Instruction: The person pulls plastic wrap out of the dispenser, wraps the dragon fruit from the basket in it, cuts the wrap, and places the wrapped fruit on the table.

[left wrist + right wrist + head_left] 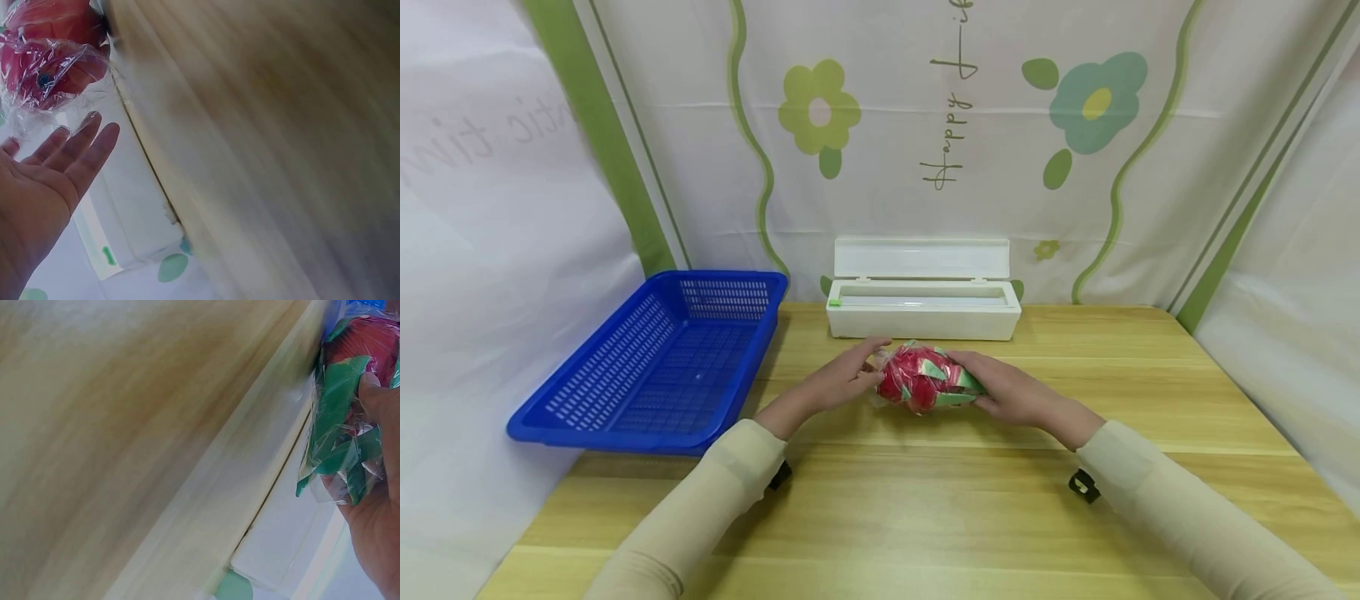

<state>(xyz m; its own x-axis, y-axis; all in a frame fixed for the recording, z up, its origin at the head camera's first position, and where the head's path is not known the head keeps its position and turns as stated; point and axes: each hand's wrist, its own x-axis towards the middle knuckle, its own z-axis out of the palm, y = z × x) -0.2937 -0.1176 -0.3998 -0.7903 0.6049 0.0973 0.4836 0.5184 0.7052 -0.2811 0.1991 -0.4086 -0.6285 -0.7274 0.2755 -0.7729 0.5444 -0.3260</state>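
A red dragon fruit [921, 377] with green scales is covered in clear plastic film and held up in front of me. My right hand [1018, 390] grips its green-tipped end; in the right wrist view the thumb [370, 387] presses on the wrapped side. At the other end is my left hand [842, 377], its fingers fairly straight and spread. The left wrist view shows those fingertips right at loose crinkled film [75, 94] hanging from the fruit. Behind the fruit stands a white cling film dispenser [925, 323], its lid raised.
To the left, a blue plastic basket [617, 435] with slotted walls sits on the wooden table [925, 517]. A small green tab [835, 302] shows on the dispenser's left end. Printed white cloth [887, 192] hangs behind the table and at both sides.
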